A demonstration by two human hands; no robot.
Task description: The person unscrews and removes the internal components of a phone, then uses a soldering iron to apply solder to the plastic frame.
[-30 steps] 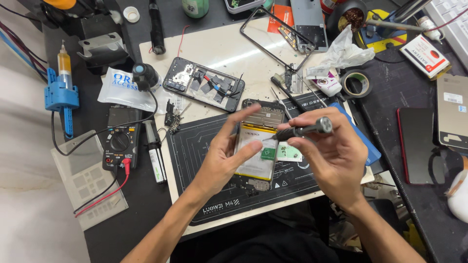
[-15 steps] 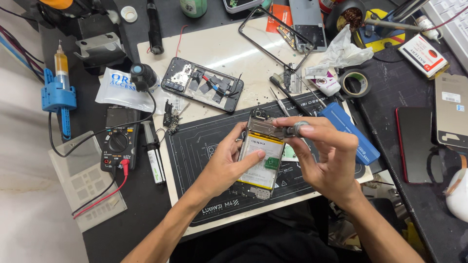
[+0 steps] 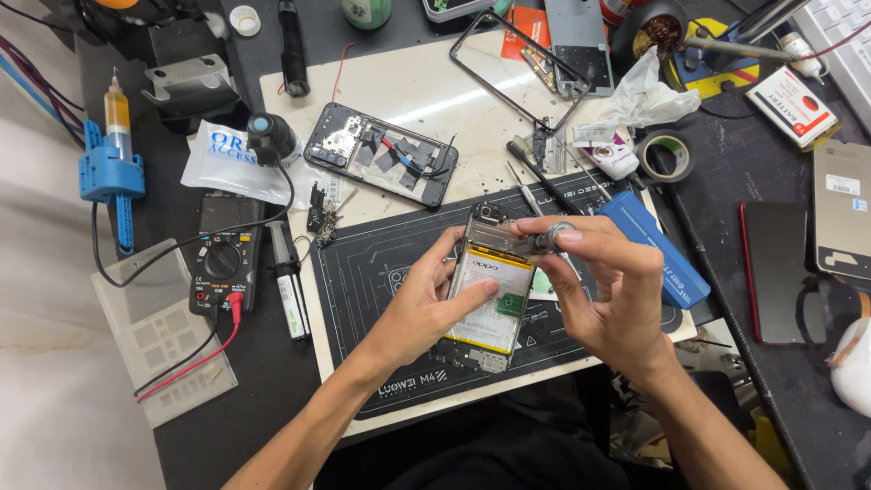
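At frame centre, the left hand (image 3: pixel 434 304) grips an opened phone (image 3: pixel 485 295); the right hand (image 3: pixel 606 292) pinches a screwdriver (image 3: pixel 543 242) above it.

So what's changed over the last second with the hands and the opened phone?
The left hand closed from open fingers onto the opened phone, thumb on its battery. The right hand brought the screwdriver down to the phone's top end. The black mat, multimeter and second opened phone stayed put.

Two opened phones show, one held near (image 3: pixel 490 290) and one lying far left (image 3: pixel 381 165), plus one multimeter (image 3: pixel 222 263) and one tape roll (image 3: pixel 667 156).
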